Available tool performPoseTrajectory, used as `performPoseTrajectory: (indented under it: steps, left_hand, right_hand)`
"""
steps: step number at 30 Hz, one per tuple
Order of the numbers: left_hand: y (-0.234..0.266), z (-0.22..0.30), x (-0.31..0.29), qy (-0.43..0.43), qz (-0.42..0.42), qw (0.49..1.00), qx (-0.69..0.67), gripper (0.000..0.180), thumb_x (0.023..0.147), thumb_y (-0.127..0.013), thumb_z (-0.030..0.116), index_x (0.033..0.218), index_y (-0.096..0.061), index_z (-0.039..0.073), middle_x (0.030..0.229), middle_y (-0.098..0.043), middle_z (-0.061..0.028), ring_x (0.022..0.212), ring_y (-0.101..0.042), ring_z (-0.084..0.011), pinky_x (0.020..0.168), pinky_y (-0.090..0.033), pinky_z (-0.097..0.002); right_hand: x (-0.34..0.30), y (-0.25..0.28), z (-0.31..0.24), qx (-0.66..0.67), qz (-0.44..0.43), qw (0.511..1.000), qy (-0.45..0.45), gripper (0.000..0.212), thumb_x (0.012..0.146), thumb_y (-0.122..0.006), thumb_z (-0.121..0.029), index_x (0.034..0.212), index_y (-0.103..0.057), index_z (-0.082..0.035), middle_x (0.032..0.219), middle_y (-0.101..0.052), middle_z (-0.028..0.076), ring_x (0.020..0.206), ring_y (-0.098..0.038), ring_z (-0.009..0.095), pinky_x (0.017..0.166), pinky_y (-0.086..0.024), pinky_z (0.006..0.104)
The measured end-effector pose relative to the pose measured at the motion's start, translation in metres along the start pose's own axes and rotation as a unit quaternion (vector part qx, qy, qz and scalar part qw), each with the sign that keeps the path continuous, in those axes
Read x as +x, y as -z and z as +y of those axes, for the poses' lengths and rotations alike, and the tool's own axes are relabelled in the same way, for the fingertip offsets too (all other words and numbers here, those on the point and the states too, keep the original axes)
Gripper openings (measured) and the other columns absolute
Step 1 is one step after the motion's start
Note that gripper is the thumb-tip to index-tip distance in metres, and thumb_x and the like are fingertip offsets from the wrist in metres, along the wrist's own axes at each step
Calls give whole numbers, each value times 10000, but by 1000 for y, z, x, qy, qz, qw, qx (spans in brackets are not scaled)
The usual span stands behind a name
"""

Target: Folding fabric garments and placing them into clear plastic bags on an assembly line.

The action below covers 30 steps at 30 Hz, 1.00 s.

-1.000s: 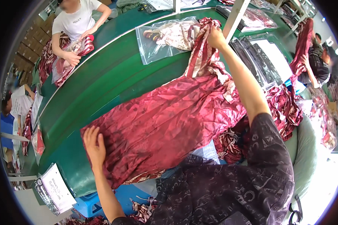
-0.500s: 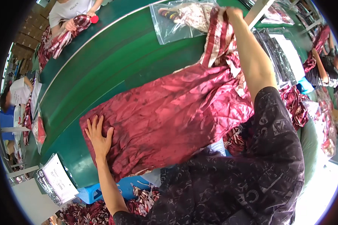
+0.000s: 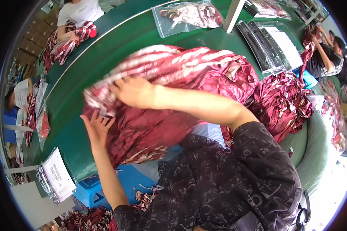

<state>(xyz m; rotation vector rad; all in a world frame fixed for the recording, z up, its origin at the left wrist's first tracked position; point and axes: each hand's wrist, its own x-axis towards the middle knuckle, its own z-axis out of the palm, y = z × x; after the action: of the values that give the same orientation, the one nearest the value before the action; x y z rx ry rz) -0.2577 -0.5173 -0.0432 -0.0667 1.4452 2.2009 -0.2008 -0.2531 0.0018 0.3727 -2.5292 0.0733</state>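
Red garment [image 3: 169, 119], dark red with white-striped part, lies bunched on green table [image 3: 71, 138] right in front of the person; near edge hangs over table edge. Striped part sits folded across the top, its left end blurred. Right hand [image 3: 137, 92] reaches across to that left end, fingers curled around striped cloth, holding it; fingertips blurred. Left hand [image 3: 98, 131] just below, at the garment's left end, fingers spread wide, not gripping; whether it touches cloth, cannot tell. Beyond garment: clear bag [image 3: 164, 27] with patterned cloth inside, beside a pale post [image 3: 233, 16]. To its right, black flat packages [image 3: 258, 48] next to white sheet [image 3: 285, 47]. Red cloth pile [image 3: 283, 106] at right, near the garment. Lower left: packet [image 3: 58, 175] at table edge, blue stool [image 3: 89, 191] below. Across table, co-worker [image 3: 79, 14] handles red striped cloth [image 3: 67, 43].
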Motion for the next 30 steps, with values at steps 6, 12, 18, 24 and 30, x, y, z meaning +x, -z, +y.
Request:
performPoseTrajectory:
  steps: [6,12,18,24,30]
  left_hand:
    - [0,-20,8,-19,81,995,62,688,952,-690,357,1466,-370,29,1243,-605,-150,986,-642,-209,850,-504,-328]
    - [-2,-33,35,-166,104,973,124,383,923,-669,64,1296,-583,46,1106,-670,-122,931,-637,-163,764,-512,-278]
    - [63,-30,7,-185,191,943,199,389,932,-639,60,1314,-570,32,1140,-671,-117,937,-638,-170,751,-522,-273]
    - [76,27,-23,-125,294,862,393,475,916,-705,179,1334,-557,7,1206,-643,-130,992,-636,-203,759,-546,-264]
    - [122,77,19,-69,303,900,306,477,897,-754,234,1262,-584,-23,1188,-627,-146,987,-615,-215,756,-560,-262]
  right_hand:
    - [-112,71,96,26,-100,992,66,800,719,-760,-512,1405,-517,-179,1328,-527,70,1267,-471,277,1026,-386,452]
    - [-200,91,209,-130,-214,963,-102,650,772,-723,-255,1395,-549,-192,1298,-526,80,1129,-537,293,1027,-399,415]
    - [-200,83,188,87,-293,949,-83,538,844,-657,-153,1375,-576,-123,1205,-578,110,1046,-559,312,928,-461,358]
    - [-154,106,208,239,-191,931,-200,625,928,-668,-385,1383,-525,20,1193,-653,209,1007,-635,375,889,-505,382]
    - [-127,34,188,17,-257,936,-238,485,951,-631,-371,1203,-576,40,1144,-661,244,990,-646,405,877,-509,462]
